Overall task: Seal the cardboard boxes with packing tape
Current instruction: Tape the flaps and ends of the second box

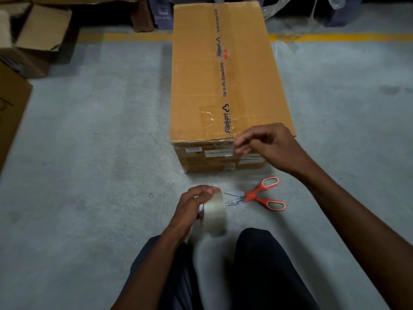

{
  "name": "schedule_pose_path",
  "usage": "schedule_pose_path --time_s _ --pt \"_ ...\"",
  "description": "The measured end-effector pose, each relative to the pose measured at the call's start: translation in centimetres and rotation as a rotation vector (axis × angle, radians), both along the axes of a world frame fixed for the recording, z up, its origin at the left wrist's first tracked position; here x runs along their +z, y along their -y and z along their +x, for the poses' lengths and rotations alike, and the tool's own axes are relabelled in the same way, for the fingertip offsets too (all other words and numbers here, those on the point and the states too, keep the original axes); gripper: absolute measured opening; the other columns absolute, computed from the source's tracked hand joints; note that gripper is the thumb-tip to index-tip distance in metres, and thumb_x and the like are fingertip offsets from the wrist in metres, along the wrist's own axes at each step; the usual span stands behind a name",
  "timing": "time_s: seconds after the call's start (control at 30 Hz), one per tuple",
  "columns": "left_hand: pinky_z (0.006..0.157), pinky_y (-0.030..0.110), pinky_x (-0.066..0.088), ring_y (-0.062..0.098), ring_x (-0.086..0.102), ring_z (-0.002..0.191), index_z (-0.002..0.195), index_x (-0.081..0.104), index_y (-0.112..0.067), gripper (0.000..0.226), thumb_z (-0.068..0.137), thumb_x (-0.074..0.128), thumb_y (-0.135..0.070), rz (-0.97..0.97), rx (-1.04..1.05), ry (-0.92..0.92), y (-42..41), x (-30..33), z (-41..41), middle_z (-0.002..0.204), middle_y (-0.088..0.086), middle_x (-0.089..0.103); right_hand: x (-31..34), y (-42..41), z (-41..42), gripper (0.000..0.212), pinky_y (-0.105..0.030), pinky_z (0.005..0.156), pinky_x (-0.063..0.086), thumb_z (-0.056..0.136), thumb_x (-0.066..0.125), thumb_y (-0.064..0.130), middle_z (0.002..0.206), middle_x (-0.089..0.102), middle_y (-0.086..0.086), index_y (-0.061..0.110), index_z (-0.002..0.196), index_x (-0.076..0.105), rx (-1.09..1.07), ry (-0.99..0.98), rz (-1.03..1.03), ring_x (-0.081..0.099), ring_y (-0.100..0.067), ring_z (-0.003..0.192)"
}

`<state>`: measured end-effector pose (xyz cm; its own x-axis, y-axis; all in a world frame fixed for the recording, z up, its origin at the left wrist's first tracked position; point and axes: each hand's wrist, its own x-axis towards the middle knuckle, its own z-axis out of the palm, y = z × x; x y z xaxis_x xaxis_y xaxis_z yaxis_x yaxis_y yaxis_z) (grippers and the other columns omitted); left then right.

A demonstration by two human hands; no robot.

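Evidently the cardboard box [223, 74] on the floor [100, 142] already carried printed tape along its top seam; the near end looked unfinished. The left hand [190, 211] gripped the tape roll [213, 217] above the knees, while the right hand [266, 142] pinched what seemed a clear strip at the box's near edge. Orange scissors [257, 194] lay between, open boxes [33, 34] stood far left.

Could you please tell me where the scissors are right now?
In the head view, the orange-handled scissors lie open on the concrete floor, just in front of the cardboard box and right of the tape roll.
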<state>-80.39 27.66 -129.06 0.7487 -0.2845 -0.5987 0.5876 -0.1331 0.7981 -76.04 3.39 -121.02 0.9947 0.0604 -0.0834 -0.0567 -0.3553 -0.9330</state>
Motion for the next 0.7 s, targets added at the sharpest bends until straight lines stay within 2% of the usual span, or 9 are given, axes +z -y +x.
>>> schedule_pose_path --time_s 0.07,0.13,0.2,0.27,0.4,0.47,0.53,0.63,0.7 --pt "0.064 0.026 0.053 0.016 0.065 0.082 0.104 0.082 -0.026 0.020 0.099 0.062 -0.025 -0.001 0.016 -0.001 0.1 0.1 -0.1 0.116 0.010 0.070 -0.8 -0.8 1.0 0.032 -0.034 0.089 0.061 0.089 0.053 -0.014 0.097 0.079 -0.008 0.001 0.101 0.079 -0.013 0.025 0.002 0.076 -0.018 0.094" --pt "0.067 0.025 0.054 0.007 0.069 0.087 0.104 0.082 -0.027 0.020 0.100 0.062 -0.025 -0.013 0.022 0.003 0.3 0.3 -0.1 0.120 0.001 0.070 -2.0 -1.0 1.1 0.032 -0.030 0.088 0.059 0.087 0.059 -0.007 0.100 0.079 0.001 0.011 0.101 0.082 -0.033 0.075 -0.108 0.075 -0.009 0.095" --pt "0.069 0.022 0.056 0.004 0.070 0.093 0.103 0.082 -0.029 0.021 0.100 0.061 -0.025 -0.018 0.030 0.009 0.6 0.6 0.2 0.120 -0.002 0.071 -2.8 -1.0 0.7 0.032 -0.026 0.083 0.060 0.085 0.063 0.003 0.104 0.079 0.007 0.020 0.104 0.082 0.002 0.072 -0.251 0.074 -0.006 0.093" --pt "0.073 0.026 0.056 0.006 0.070 0.095 0.104 0.081 -0.029 0.021 0.099 0.061 -0.025 -0.038 0.050 0.008 0.9 0.8 0.4 0.120 -0.001 0.072 -3.7 -1.2 0.0 0.039 -0.029 0.092 0.058 0.085 0.063 0.005 0.112 0.076 0.009 0.024 0.114 0.079 0.025 0.047 -0.358 0.072 -0.007 0.100" --pt "0.075 0.036 0.052 0.014 0.067 0.094 0.104 0.081 -0.024 0.016 0.095 0.067 -0.027 -0.088 0.141 -0.023 1.5 1.2 0.4 0.108 0.000 0.075 -5.7 -1.8 -0.7 0.045 -0.027 0.102 0.053 0.088 0.056 -0.002 0.119 0.075 0.008 0.022 0.120 0.076 -0.022 -0.045 -0.288 0.066 0.002 0.111" --pt "0.070 0.035 0.052 0.016 0.067 0.090 0.103 0.081 -0.023 0.015 0.093 0.071 -0.027 -0.132 0.224 -0.063 1.9 1.5 0.4 0.105 -0.001 0.075 -6.3 -2.2 -1.2 0.040 -0.033 0.100 0.054 0.092 0.056 -0.001 0.118 0.075 0.003 0.021 0.117 0.077 -0.092 -0.141 -0.275 0.069 -0.008 0.109" --pt "0.063 0.033 0.055 0.016 0.071 0.084 0.106 0.080 -0.019 0.019 0.092 0.070 -0.025 -0.203 0.334 -0.112 2.3 2.4 0.4 0.099 0.002 0.077 -5.4 -3.0 -2.9 0.029 -0.038 0.096 0.056 0.097 0.054 0.003 0.112 0.075 0.001 0.016 0.111 0.076 -0.142 -0.246 -0.059 0.072 -0.015 0.102" --pt "0.071 0.040 0.059 0.024 0.072 0.094 0.119 0.075 -0.010 0.032 0.092 0.070 -0.026 -0.329 0.428 -0.127 2.6 3.9 0.7 0.111 0.013 0.076 -2.6 -4.2 -6.6 0.024 -0.030 0.085 0.057 0.093 0.064 0.031 0.107 0.072 0.008 0.017 0.110 0.073 -0.064 -0.191 0.189 0.068 -0.009 0.101" --pt "0.076 0.042 0.059 0.027 0.071 0.099 0.121 0.073 -0.010 0.041 0.086 0.074 -0.031 -0.393 0.461 -0.129 2.9 5.2 0.9 0.117 0.016 0.073 -1.7 -4.9 -8.2 0.054 -0.021 0.092 0.050 0.074 0.079 0.057 0.118 0.063 0.015 0.029 0.117 0.067 0.036 -0.102 -0.011 0.058 -0.004 0.112"
